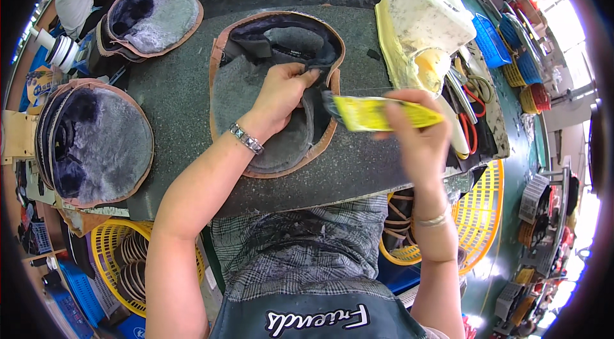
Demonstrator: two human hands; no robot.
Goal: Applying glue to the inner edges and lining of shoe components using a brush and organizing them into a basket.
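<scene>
On the dark worktop lies a grey plush-lined piece (240,93) with a brown edge, which looks like an opened shoe upper. My left hand (281,97) is closed, pinching the dark inner part of this piece near its right side. My right hand (416,131), smeared by motion, grips the bright yellow handle of a flat brush (371,114). The brush's dark tip is blurred and points at the piece's right edge, just right of my left fingers. Whether the tip touches the edge, I cannot tell.
More plush-lined pieces lie at the left (105,144) and far left (160,22). A glue-smeared white plastic container (425,9) stands at the far right, beside red-handled scissors (470,128). Yellow baskets (483,211) flank my lap. A person (78,0) sits at the far left.
</scene>
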